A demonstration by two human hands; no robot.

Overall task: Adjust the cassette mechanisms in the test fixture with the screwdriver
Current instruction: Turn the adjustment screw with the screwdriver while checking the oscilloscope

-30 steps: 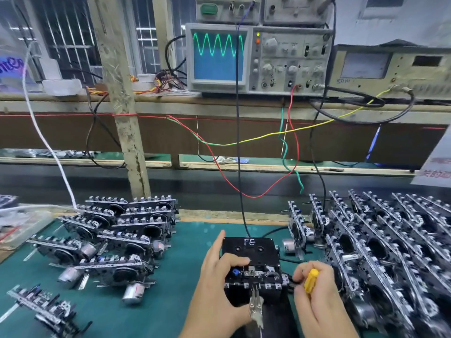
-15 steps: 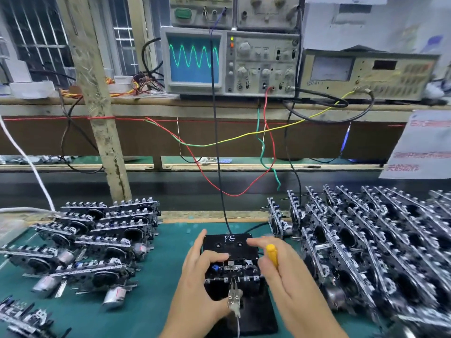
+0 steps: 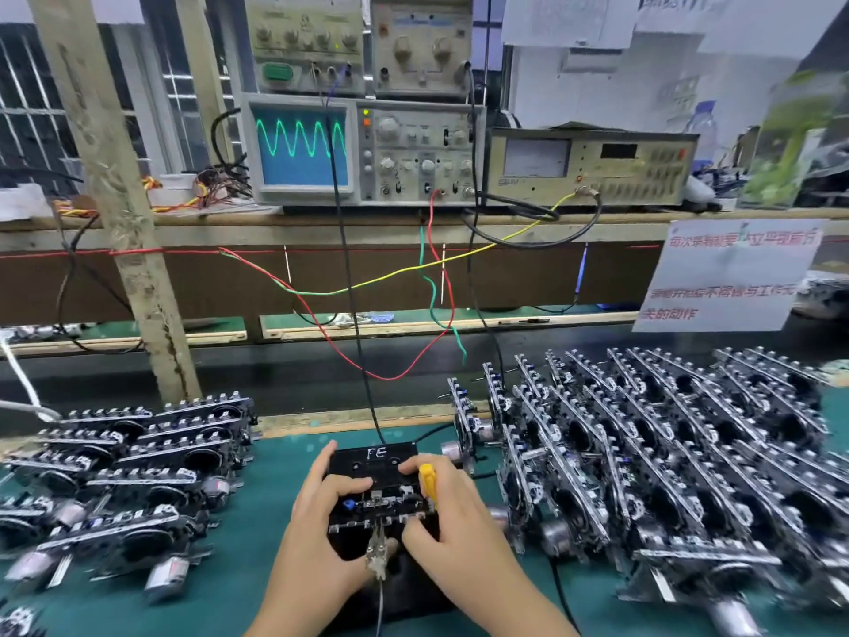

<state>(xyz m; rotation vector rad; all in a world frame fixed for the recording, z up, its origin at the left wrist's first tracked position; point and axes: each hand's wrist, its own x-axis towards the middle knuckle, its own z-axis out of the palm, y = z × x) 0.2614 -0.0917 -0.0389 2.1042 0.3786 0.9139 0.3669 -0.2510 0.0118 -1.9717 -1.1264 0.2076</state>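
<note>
A black test fixture (image 3: 374, 457) marked "FE" sits on the green mat at bottom centre, with a cassette mechanism (image 3: 381, 505) seated in it. My left hand (image 3: 317, 521) grips the fixture's left side, fingers curled over the mechanism. My right hand (image 3: 452, 512) lies over the right side and holds a yellow-handled screwdriver (image 3: 428, 484), whose tip is hidden behind the hand. A metal clip (image 3: 376, 556) with a wire hangs at the front of the mechanism.
Stacked cassette mechanisms (image 3: 133, 457) lie on the left; several rows of them (image 3: 666, 452) stand on the right. On the shelf behind, an oscilloscope (image 3: 301, 140) shows a green sine wave. Coloured wires (image 3: 432, 287) hang down toward the fixture.
My right hand has come from the fixture's right edge onto the mechanism with the screwdriver. The view has tilted up and shifted, showing more of the shelf instruments.
</note>
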